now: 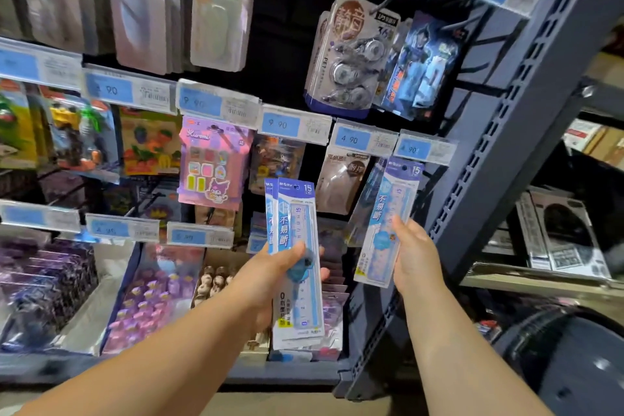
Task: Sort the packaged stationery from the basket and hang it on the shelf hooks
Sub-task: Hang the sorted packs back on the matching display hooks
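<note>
Left hand (270, 280) grips a small stack of packaged rulers (299, 223). Right hand (417, 253) pinches a single ruler pack (388, 203), its top just beneath a price tag (427, 147) by the shelf's right upright (526, 105).

Ruler packs (297, 223): "15 cm", "不易断". Pink pack (212, 165): "Kuromi". Shelf tags (280, 124): "14 90", "9 90", "4 90".

My left hand (270, 277) grips a stack of ruler packs (299, 230) upright before the lower hook rows. To its right, my right hand (415, 257) holds a single ruler pack (388, 219), its top just under the rightmost price tag (426, 148), beside the shelf upright (526, 111). A Kuromi eraser pack (212, 162) hangs left of the stack. A correction tape pack (351, 54) hangs above, between both hands.
</note>
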{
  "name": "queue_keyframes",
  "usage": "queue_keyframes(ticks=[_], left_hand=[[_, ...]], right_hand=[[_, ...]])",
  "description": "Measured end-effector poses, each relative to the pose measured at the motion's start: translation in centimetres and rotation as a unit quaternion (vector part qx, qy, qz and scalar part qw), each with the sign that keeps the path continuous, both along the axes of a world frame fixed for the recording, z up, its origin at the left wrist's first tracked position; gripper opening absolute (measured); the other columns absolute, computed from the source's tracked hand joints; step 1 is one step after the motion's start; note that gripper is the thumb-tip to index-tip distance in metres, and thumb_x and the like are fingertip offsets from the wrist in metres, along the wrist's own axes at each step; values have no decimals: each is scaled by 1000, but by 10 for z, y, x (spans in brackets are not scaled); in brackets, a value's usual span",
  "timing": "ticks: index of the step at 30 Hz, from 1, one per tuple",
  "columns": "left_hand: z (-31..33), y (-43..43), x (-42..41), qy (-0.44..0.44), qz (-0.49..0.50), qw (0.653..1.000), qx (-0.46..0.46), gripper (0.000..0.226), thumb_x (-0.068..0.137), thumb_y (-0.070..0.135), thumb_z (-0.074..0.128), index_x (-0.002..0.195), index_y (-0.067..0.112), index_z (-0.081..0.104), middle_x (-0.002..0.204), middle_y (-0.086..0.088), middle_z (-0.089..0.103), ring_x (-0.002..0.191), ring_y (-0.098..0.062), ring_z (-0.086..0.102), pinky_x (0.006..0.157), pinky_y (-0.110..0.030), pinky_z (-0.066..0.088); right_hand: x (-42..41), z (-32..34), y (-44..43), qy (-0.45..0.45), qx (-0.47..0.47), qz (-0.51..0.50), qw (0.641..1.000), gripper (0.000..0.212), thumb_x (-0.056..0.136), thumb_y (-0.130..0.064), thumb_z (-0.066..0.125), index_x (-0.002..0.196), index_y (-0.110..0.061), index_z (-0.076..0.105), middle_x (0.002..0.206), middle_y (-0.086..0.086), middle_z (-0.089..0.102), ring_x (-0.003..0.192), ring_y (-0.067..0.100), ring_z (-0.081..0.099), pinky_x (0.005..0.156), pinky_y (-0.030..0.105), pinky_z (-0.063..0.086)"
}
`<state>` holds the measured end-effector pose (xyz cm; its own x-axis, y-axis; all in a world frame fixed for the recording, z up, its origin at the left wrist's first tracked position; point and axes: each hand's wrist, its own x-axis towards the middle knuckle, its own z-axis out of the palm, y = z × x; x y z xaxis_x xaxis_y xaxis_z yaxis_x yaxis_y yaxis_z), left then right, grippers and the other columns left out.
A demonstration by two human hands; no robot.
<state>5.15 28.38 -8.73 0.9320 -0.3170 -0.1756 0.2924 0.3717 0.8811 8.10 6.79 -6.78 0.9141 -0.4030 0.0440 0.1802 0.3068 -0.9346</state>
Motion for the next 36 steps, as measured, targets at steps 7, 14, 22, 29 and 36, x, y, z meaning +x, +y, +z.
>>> queue_keyframes(ticks=[7, 14, 22, 29, 36], left_hand=[[6, -4, -3, 1, -1, 1000, 16, 39, 100, 25, 49, 128, -2, 53, 71, -2, 54, 38, -2, 54, 38, -17, 44], [0, -6, 0, -2, -9, 1000, 13, 43, 99, 22, 49, 132, -6, 51, 63, 2, 61, 40, -2, 56, 38, -17, 44], [-10, -6, 6, 15, -17, 1000, -12, 35, 98, 23, 50, 122, -1, 57, 61, 5, 67, 42, -2, 57, 39, -17, 44], [-17, -1, 14, -1, -25, 1000, 3, 60, 75, 42, 67, 127, 13, 57, 113, -15, 69, 97, -27, 69, 72, -37, 56], [-11, 4, 13, 0, -15, 1000, 15, 46, 90, 37, 62, 126, 10, 58, 103, -12, 70, 81, -21, 71, 64, -34, 56]], right_hand=[[1, -1, -3, -2, -50, -29, 998, 15, 97, -18, 54, 107, -17, 66, 88, 0, 75, 77, 15, 71, 70, 33, 54], [-1, -3, -9, 10, -80, -83, 993, 15, 97, -18, 56, 96, -27, 68, 91, -3, 75, 82, 16, 71, 68, 31, 55], [11, 3, -7, -2, -121, -127, 985, 16, 96, -22, 58, 94, -34, 69, 92, -8, 74, 85, 14, 72, 74, 35, 57], [30, 1, -2, 53, -156, -186, 969, 6, 90, -30, 66, 95, -28, 69, 92, -3, 74, 79, 15, 71, 79, 39, 58], [18, 11, 36, 23, -317, -266, 910, 42, 86, -29, 67, 121, -19, 45, 105, -5, 48, 92, 16, 47, 76, 28, 34]])
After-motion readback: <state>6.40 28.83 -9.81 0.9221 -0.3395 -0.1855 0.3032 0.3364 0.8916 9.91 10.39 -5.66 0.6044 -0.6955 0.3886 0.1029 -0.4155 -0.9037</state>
